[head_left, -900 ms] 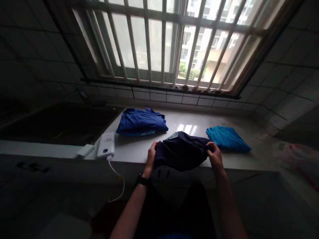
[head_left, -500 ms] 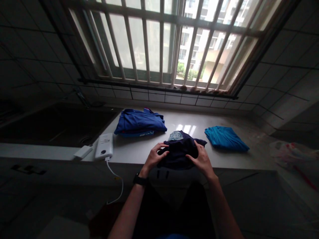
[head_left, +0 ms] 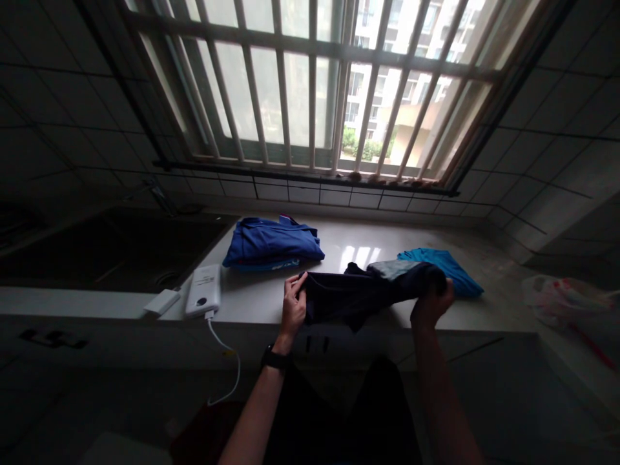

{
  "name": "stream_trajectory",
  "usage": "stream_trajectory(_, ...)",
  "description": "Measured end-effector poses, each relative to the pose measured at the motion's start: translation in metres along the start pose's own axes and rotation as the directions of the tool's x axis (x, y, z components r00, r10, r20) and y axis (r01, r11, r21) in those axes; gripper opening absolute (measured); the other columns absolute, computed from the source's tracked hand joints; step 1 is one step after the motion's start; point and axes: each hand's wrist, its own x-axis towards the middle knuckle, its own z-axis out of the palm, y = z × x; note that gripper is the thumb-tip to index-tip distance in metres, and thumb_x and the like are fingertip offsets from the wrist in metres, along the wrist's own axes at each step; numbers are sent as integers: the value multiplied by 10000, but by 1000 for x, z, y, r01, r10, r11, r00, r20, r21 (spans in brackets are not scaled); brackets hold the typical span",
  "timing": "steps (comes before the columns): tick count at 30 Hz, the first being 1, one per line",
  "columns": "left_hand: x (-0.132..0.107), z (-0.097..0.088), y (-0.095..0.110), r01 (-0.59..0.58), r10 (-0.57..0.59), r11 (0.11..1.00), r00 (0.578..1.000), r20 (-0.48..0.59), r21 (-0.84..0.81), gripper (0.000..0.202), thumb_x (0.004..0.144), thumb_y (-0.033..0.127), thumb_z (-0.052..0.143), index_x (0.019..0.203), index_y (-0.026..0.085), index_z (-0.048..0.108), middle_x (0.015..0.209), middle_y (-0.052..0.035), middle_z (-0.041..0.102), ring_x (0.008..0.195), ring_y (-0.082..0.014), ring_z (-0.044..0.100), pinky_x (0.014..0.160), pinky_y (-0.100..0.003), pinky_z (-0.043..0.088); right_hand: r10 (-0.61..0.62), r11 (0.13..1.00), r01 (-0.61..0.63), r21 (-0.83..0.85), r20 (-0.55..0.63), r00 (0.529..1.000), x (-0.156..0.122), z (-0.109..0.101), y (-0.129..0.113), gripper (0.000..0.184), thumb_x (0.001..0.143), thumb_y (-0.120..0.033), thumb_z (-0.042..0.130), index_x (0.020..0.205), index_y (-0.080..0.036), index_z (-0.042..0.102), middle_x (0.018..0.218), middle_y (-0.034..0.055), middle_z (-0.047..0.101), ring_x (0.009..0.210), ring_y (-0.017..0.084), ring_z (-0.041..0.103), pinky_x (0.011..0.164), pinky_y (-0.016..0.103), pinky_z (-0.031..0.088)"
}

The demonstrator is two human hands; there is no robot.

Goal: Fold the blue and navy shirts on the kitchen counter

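Head view. Dark navy garment [head_left: 356, 298], exact type not determinable, stretched sideways in a loose, twisted length over the front of the surface [head_left: 261, 294]. Contact with the surface not determinable. Pale grey panel showing on the upper side, toward the right end.

Left grip [head_left: 293, 305] at the garment's left end: thumb and fingers pressed together, pinching the edge. Wristwatch [head_left: 274, 358] on that wrist. Right grip [head_left: 431, 303] at the garment's right end: fingers curled closed around a bunched fold, higher than the left grip, with the exact hold partly hidden by the cloth.

Positions relative to the dark navy garment: folded blue garment [head_left: 271, 244] behind and to the left, apart from it; folded teal garment [head_left: 448, 271] behind the right end, partly masked in view; white power bank [head_left: 202, 290] to the left, near; small white charger [head_left: 161, 301] farther left; white cable [head_left: 223, 349] running from the power bank's lower end over the front edge; dark sink [head_left: 111, 248] far left; plastic bag [head_left: 566, 303] far right; barred window [head_left: 310, 90] straight behind.

Judgement on the step in hand: garment opened out between both grips, neither laid down nor folded. Judgement on the next move: untwisting and lowering onto bare surface, as a flat lay requires.
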Motion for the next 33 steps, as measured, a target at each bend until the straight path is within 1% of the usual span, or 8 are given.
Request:
stream_trajectory(2, 1, 1, 0, 40, -40, 999, 999, -4, 7, 383, 892, 222, 555, 1244, 225, 704, 1192, -90, 560, 1088, -184, 617, 919, -297, 537, -35, 993, 19, -113, -138, 990, 3, 2, 13, 377, 848, -540, 528, 989, -198, 600, 964, 75, 635, 944, 260, 587, 914, 453, 487)
stream_trajectory(6, 0, 1, 7, 104, -95, 993, 987, 133, -63, 368, 853, 336, 634, 1188, 193, 692, 1038, -62, 626, 912, -164, 637, 771, -267, 536, 23, 959, 23, -282, 159, 987, -2, 2, 35, 343, 781, -489, 594, 950, -191, 614, 1017, 122, 626, 995, 287, 602, 955, 467, 480)
stream_trajectory(11, -2, -2, 13, 244, -191, 963, 918, 348, -114, 494, 895, 501, 567, 1243, 157, 632, 612, 58, 519, 547, -112, 504, 566, -229, 443, -8, 957, 38, -288, 102, 995, -9, -5, 40, 558, 819, -496, 596, 1271, -176, 523, 1291, 187, 555, 1141, 305, 595, 883, 434, 542)
stream_trajectory(15, 2, -1, 13, 90, -91, 996, 971, 221, 15, 411, 785, 457, 701, 1095, 188, 687, 955, -53, 672, 875, -184, 650, 773, -302, 527, -76, 912, 177, -370, 272, 959, -1, 4, 36, 875, 772, -586, 679, 1480, -176, 367, 1454, 203, 501, 1292, 345, 530, 1030, 486, 476)
stream_trajectory(19, 4, -2, 16, 27, -38, 999, 927, 374, 36, 539, 762, 445, 746, 1241, 218, 645, 1202, -96, 698, 1158, -243, 637, 981, -365, 494, 104, 857, 194, -478, 528, 843, 7, 19, 28, 646, 794, -547, 662, 1331, -199, 573, 1227, 149, 670, 1125, 328, 636, 971, 448, 500)
stream_trajectory(23, 2, -6, 17, 242, -181, 970, 803, 568, -32, 551, 926, 584, 509, 1202, 137, 675, 688, -45, 725, 587, -166, 638, 694, -319, 534, 176, 950, 91, -300, 751, 636, 7, 16, 8, 402, 798, -553, 650, 1010, -214, 695, 984, 77, 718, 931, 270, 659, 866, 398, 521)
stream_trajectory(26, 2, -5, 16, 191, -154, 981, 882, 445, -40, 492, 890, 585, 577, 1081, 154, 720, 773, -65, 744, 620, -165, 643, 672, -308, 529, 122, 992, -84, -94, 879, 461, 2, 9, -6, 358, 720, -502, 743, 933, -220, 687, 915, 25, 708, 862, 229, 628, 799, 344, 521)
stream_trajectory(33, 0, 4, 24, -141, 37, 978, 842, 538, 154, 664, 602, 307, 908, 1231, 268, 698, 1288, -94, 702, 1219, -313, 617, 1087, -460, 426, 257, 909, -406, 92, 643, 721, -13, 19, 2, 299, 678, -480, 720, 721, -234, 554, 681, -15, 626, 653, 173, 584, 630, 293, 505)
